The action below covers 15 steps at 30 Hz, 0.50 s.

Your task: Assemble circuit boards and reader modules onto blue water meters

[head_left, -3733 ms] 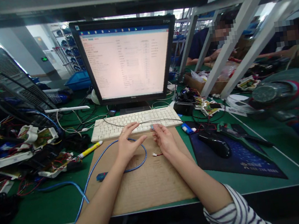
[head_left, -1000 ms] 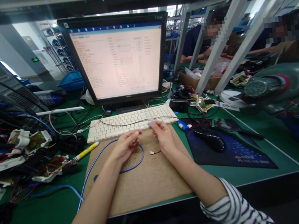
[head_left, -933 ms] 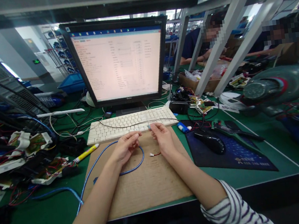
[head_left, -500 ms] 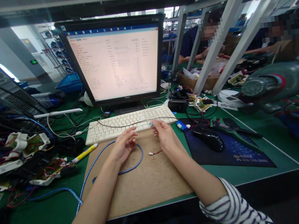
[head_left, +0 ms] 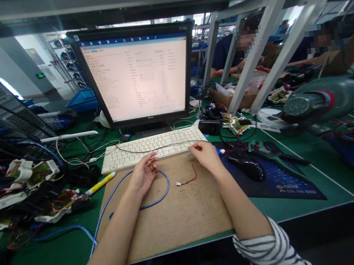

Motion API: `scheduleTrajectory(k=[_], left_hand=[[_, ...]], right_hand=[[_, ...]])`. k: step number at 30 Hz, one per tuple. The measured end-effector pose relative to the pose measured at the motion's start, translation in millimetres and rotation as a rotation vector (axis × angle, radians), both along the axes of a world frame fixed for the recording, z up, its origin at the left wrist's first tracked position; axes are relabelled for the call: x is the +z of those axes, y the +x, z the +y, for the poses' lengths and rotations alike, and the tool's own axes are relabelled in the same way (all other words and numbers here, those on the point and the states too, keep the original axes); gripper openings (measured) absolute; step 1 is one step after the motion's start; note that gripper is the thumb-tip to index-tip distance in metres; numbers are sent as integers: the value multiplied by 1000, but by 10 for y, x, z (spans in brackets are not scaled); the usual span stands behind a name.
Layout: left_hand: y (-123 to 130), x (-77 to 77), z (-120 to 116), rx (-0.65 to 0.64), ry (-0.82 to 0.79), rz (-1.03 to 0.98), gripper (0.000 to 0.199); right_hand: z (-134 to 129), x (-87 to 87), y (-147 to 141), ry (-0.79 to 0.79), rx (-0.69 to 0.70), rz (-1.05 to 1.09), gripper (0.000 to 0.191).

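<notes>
My left hand [head_left: 143, 173] hovers over the cardboard sheet [head_left: 175, 223], palm turned inward, fingers loosely curled and apart with nothing in them. A blue cable [head_left: 169, 180] loops behind it. My right hand [head_left: 205, 158] is near the sheet's far right edge, thumb and fingertips pinched together. At those fingertips a tiny pale greyish piece shows faintly; its kind is too small to tell. Between the hands a short red wire lead with a white connector [head_left: 178, 184] lies on the cardboard.
Behind the hands are a white keyboard [head_left: 134, 151] and a lit monitor [head_left: 138, 77]. At right lie a black mouse [head_left: 247, 166] and a mouse pad [head_left: 287, 185]. Wired circuit boards [head_left: 52, 206] and a yellow marker [head_left: 101, 183] are at left. Two people sit beyond the metal posts [head_left: 251, 41].
My right hand has shifted right and slightly down, turning its back upward, and more of the red wire lead is uncovered. The left hand has barely moved.
</notes>
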<state>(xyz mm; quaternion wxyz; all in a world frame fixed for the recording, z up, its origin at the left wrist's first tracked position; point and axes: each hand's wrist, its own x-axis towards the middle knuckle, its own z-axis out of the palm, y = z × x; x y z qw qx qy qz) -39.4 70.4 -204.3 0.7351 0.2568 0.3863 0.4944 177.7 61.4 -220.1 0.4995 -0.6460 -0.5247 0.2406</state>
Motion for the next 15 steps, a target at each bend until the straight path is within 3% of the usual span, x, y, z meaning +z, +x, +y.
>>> scheduleTrajectory(k=[8,15], left_hand=[[-10,-73,7,-19,43,69,17],[51,-104,-85,-219,173,236,37]], right_hand=[[29,26,-102,38,56,69,33],[11,48,-198,75,62,71,35]])
